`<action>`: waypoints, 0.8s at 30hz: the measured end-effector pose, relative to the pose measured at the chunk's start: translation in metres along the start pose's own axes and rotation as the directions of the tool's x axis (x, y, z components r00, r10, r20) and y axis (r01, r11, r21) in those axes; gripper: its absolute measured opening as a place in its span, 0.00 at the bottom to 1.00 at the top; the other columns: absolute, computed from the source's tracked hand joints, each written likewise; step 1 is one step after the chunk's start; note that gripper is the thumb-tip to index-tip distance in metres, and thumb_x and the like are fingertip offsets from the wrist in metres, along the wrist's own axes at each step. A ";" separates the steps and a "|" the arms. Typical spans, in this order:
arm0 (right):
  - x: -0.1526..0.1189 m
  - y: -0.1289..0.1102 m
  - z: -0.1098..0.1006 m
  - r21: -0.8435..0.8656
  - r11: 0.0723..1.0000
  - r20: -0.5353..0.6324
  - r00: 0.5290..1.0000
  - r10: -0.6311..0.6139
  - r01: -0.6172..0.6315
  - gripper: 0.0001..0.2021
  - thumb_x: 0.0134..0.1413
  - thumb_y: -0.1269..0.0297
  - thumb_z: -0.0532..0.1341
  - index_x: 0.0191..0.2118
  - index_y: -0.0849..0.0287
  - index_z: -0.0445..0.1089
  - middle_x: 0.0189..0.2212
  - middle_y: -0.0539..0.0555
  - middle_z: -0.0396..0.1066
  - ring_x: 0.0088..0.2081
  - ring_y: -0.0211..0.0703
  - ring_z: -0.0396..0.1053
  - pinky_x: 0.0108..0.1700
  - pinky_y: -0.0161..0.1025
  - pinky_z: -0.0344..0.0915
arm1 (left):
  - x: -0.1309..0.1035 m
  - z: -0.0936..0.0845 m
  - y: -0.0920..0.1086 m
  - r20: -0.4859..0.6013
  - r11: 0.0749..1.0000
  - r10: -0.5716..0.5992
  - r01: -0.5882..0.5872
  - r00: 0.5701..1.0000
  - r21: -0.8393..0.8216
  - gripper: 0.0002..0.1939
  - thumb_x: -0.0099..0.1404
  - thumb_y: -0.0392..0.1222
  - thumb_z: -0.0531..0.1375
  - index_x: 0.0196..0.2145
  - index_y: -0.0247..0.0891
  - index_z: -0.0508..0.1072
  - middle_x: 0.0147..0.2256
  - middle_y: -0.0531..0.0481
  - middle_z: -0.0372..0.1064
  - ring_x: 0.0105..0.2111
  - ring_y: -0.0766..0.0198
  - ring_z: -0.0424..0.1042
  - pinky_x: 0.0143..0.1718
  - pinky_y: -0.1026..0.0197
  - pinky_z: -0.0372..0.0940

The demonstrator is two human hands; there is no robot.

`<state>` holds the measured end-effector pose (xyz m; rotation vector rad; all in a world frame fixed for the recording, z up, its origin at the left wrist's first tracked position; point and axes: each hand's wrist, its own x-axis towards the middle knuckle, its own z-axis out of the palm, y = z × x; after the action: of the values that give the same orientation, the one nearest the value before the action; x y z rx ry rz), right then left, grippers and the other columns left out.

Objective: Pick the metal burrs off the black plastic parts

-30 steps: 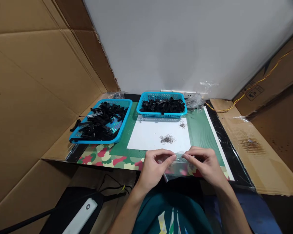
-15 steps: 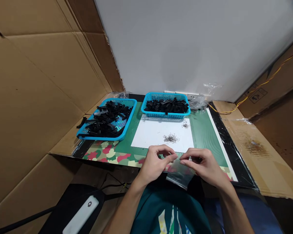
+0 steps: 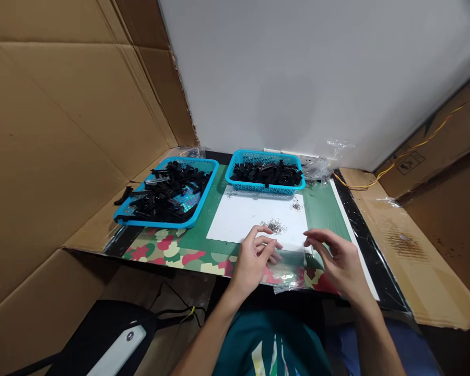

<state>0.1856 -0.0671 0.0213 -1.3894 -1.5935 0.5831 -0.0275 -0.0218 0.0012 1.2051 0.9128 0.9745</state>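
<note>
My left hand (image 3: 254, 257) is at the front edge of the table with its fingers curved and apart, beside a clear plastic bag (image 3: 289, 281). The bag lies flat near the edge, its outline faint. To the right of it, my right hand (image 3: 340, 261) has its thumb and forefinger pinched together; what they hold, if anything, is too small to make out. Just beyond my hands a pile of tiny thin metal pieces (image 3: 273, 226) lies on a white sheet (image 3: 235, 219). A smaller pile (image 3: 296, 206) sits farther back on the sheet.
Two blue baskets hold many black plastic parts: a wide basket (image 3: 203, 204) at the left and a smaller basket (image 3: 265, 188) at the back. Crumpled clear plastic (image 3: 317, 169) lies by the wall. Cardboard walls (image 3: 62, 130) stand at both sides. A yellow wire (image 3: 379, 175) runs along the right.
My hands have moved apart, the right one outward. The plastic bag, earlier hanging between them below the table edge, now lies on the table. My left fingers have spread.
</note>
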 end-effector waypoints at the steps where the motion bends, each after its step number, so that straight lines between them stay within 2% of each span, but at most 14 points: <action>1: -0.001 0.002 0.005 -0.027 1.000 -0.001 1.000 -0.008 0.008 0.09 0.73 0.64 0.57 0.50 0.54 0.74 0.36 0.53 0.77 0.39 0.46 0.76 0.44 0.40 0.70 | 0.000 0.001 -0.001 -0.010 1.000 0.003 -0.003 1.000 0.019 0.15 0.71 0.49 0.63 0.48 0.40 0.65 0.35 0.50 0.77 0.28 0.63 0.79 0.29 0.64 0.71; 3: -0.002 0.006 0.017 -0.145 0.988 0.017 0.998 -0.053 0.055 0.13 0.75 0.66 0.52 0.54 0.54 0.71 0.41 0.56 0.75 0.43 0.47 0.74 0.47 0.42 0.69 | 0.001 0.003 -0.002 -0.068 0.997 0.019 -0.014 0.998 0.071 0.14 0.71 0.48 0.63 0.48 0.40 0.66 0.34 0.50 0.76 0.26 0.64 0.77 0.28 0.64 0.71; 5: -0.003 0.012 0.030 -0.297 0.954 0.007 0.999 -0.046 0.046 0.14 0.76 0.67 0.49 0.55 0.55 0.70 0.46 0.60 0.72 0.45 0.50 0.72 0.47 0.45 0.68 | 0.001 0.007 -0.004 -0.155 0.990 0.056 -0.034 0.986 0.136 0.13 0.72 0.48 0.61 0.49 0.40 0.67 0.35 0.50 0.74 0.25 0.65 0.76 0.26 0.65 0.71; 8: -0.003 0.017 0.042 -0.547 0.835 0.062 0.998 -0.032 0.061 0.13 0.75 0.68 0.49 0.52 0.57 0.70 0.44 0.61 0.70 0.43 0.54 0.68 0.44 0.47 0.65 | 0.000 0.010 -0.006 -0.224 0.976 0.109 -0.061 0.968 0.209 0.13 0.74 0.50 0.59 0.49 0.40 0.68 0.36 0.50 0.73 0.25 0.66 0.76 0.25 0.65 0.71; 10: -0.002 0.016 0.041 -0.597 0.798 0.096 0.995 -0.026 0.079 0.11 0.75 0.68 0.49 0.48 0.57 0.70 0.41 0.60 0.70 0.41 0.54 0.67 0.42 0.47 0.64 | 0.000 0.010 -0.006 -0.223 0.973 0.117 -0.067 0.968 0.220 0.13 0.74 0.51 0.59 0.48 0.40 0.69 0.36 0.50 0.72 0.25 0.66 0.76 0.25 0.66 0.71; 14: -0.007 0.011 0.021 -0.476 0.879 0.086 0.996 0.013 0.030 0.11 0.76 0.61 0.52 0.41 0.55 0.69 0.39 0.57 0.70 0.41 0.52 0.66 0.44 0.46 0.64 | 0.000 0.006 -0.005 -0.206 0.977 0.102 -0.058 0.973 0.207 0.14 0.74 0.52 0.59 0.48 0.39 0.69 0.37 0.50 0.70 0.26 0.67 0.76 0.25 0.66 0.70; 17: -0.017 0.014 0.002 -0.344 0.939 0.210 0.976 0.056 0.020 0.06 0.72 0.59 0.59 0.46 0.52 0.71 0.44 0.57 0.71 0.47 0.53 0.67 0.47 0.48 0.66 | 0.000 0.004 -0.004 -0.176 0.981 0.081 -0.047 0.981 0.190 0.15 0.72 0.51 0.62 0.50 0.40 0.69 0.39 0.50 0.70 0.29 0.66 0.76 0.29 0.65 0.72; 19: -0.023 0.020 -0.005 -0.313 0.950 0.224 0.972 0.070 0.004 0.05 0.72 0.61 0.59 0.43 0.52 0.72 0.44 0.57 0.71 0.47 0.54 0.68 0.48 0.49 0.67 | 0.000 0.002 -0.004 -0.140 0.980 0.081 -0.053 0.987 0.193 0.16 0.70 0.48 0.65 0.51 0.40 0.70 0.39 0.50 0.71 0.30 0.67 0.75 0.33 0.65 0.72; 22: -0.027 0.026 -0.009 -0.282 0.958 0.186 0.976 0.113 -0.057 0.08 0.72 0.63 0.57 0.39 0.53 0.71 0.43 0.56 0.71 0.47 0.53 0.68 0.49 0.49 0.66 | 0.001 0.001 -0.004 -0.083 0.971 0.091 -0.070 0.992 0.227 0.16 0.68 0.44 0.66 0.51 0.40 0.72 0.38 0.50 0.73 0.33 0.67 0.74 0.36 0.66 0.70; 24: -0.025 0.023 -0.011 -0.227 0.968 0.115 0.984 0.136 -0.107 0.08 0.72 0.62 0.57 0.39 0.54 0.70 0.41 0.56 0.71 0.45 0.51 0.69 0.48 0.46 0.66 | 0.002 0.000 -0.004 -0.046 0.968 0.085 -0.072 0.995 0.242 0.14 0.68 0.43 0.66 0.50 0.39 0.73 0.38 0.50 0.74 0.33 0.67 0.73 0.37 0.66 0.69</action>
<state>0.2054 -0.0872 -0.0006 -1.6528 -1.7264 0.5933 -0.0266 -0.0205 -0.0027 1.4332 1.0566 0.9851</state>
